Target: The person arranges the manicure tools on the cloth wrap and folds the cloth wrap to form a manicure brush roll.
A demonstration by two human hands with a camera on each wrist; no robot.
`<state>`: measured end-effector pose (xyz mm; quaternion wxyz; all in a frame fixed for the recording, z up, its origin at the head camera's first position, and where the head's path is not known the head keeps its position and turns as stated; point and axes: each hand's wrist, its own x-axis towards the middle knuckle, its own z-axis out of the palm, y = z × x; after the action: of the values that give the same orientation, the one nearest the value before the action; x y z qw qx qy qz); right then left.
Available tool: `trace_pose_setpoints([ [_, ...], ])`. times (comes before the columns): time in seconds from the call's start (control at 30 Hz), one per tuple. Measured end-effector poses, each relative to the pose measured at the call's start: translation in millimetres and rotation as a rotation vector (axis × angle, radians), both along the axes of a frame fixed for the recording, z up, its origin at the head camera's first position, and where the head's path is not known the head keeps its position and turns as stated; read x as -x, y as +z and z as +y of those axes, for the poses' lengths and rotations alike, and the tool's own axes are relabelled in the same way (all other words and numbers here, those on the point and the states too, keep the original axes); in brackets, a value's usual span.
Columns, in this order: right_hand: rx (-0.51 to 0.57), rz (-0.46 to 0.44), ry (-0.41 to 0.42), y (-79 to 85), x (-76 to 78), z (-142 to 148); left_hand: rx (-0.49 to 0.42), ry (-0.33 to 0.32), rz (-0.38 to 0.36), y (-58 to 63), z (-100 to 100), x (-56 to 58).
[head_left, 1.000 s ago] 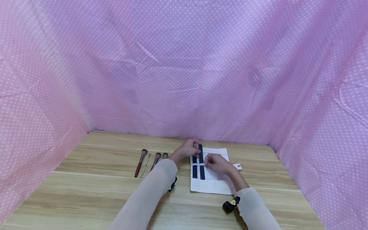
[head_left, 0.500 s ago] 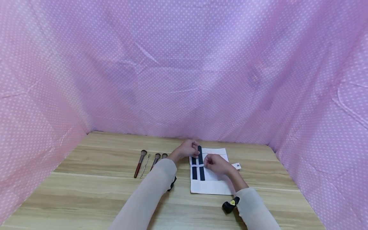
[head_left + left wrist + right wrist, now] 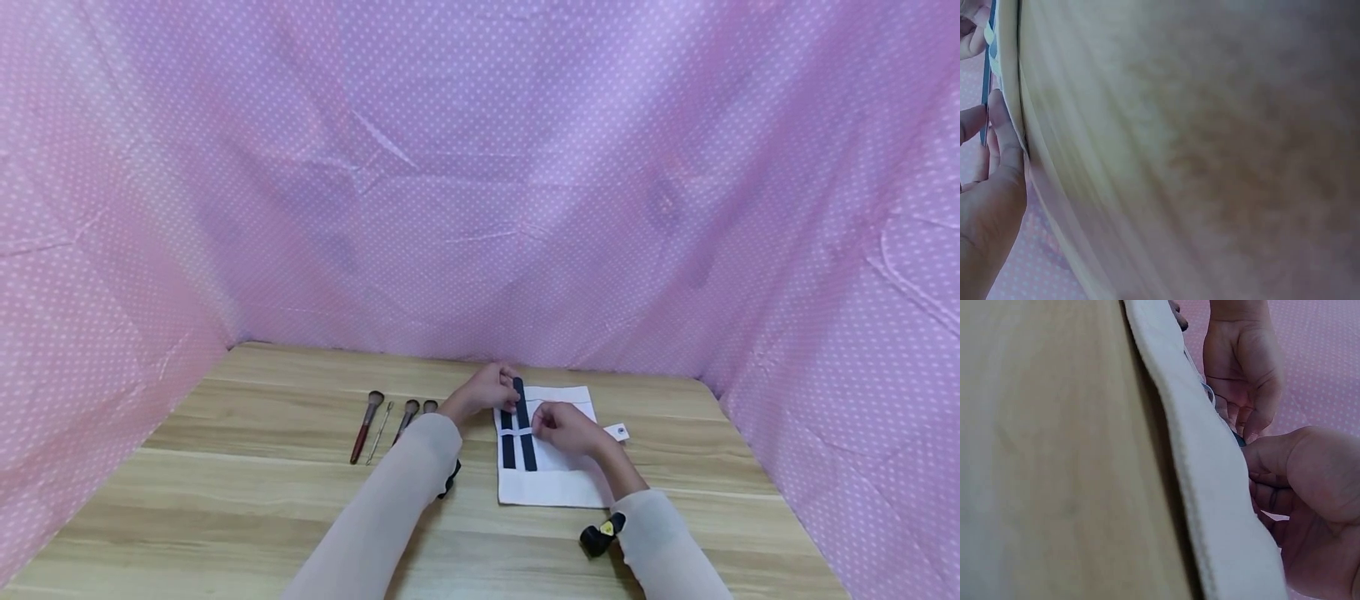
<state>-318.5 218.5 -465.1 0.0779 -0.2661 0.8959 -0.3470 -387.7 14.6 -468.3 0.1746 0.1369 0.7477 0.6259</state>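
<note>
In the head view, my left hand (image 3: 491, 388) pinches the upper end of a flat black nail file (image 3: 523, 412) between thumb and fingers. The file passes under a white elastic band (image 3: 513, 432) on an open white cloth roll (image 3: 551, 492). To its left, a second black nail file (image 3: 508, 452) lies under the same band, its top hidden by my left hand. My right hand (image 3: 567, 427) pinches the band just right of the held file; its fingertips are partly hidden. Edge-on in the left wrist view, the held nail file (image 3: 986, 87) looks thin.
Left of the roll lie a red-handled makeup brush (image 3: 366, 427), a thin metal tool (image 3: 380, 433) and two more brushes (image 3: 409, 410), partly covered by the left sleeve. A snap tab (image 3: 618, 432) sticks out at the roll's right. Pink dotted cloth (image 3: 480, 275) hangs behind the wooden table.
The held nail file has tilted slightly, its upper end shifting a little left. Both hands stay in nearly the same place.
</note>
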Motion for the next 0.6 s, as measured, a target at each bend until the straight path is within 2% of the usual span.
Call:
trace_pose_setpoints([
  [0.37,-0.003,0.005,0.017,-0.8,2.0,1.9,0.002,-0.037,-0.070,4.1,-2.3,3.0],
  [0.6,-0.001,0.003,0.018,-2.5,3.1,1.9,-0.002,-0.057,-0.070,5.4,-4.1,1.4],
])
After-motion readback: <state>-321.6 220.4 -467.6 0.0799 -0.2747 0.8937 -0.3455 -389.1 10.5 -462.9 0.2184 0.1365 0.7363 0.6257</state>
